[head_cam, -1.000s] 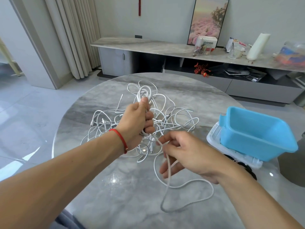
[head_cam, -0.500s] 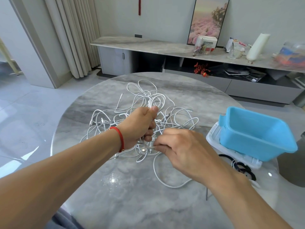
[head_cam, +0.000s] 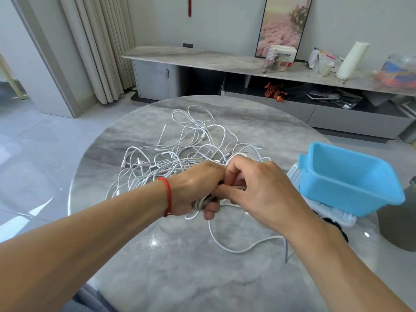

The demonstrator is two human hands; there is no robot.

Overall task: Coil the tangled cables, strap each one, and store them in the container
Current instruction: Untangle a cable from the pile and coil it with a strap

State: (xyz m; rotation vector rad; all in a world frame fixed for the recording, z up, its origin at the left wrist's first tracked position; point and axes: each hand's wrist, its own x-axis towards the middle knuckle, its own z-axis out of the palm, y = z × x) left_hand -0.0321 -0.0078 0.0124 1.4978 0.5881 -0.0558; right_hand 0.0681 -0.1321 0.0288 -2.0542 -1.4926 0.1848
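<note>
Since a moment ago your right hand (head_cam: 258, 190) has closed in against your left hand (head_cam: 198, 190), both clamped on one coil (head_cam: 200, 202) above the table (head_cam: 157, 278), whose trailing tail (head_cam: 236, 246) could snag the tangled cables (head_cam: 180, 152) behind.

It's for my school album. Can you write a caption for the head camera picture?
Two hands, left hand and right hand, grip a white cable coil above tangled white cables beside a blue plastic container.

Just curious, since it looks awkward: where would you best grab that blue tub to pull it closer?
Probably the blue tub's near rim, reached from its left side by the right hand. It sits tilted on a clear lid with the rim exposed, open side up.
</note>
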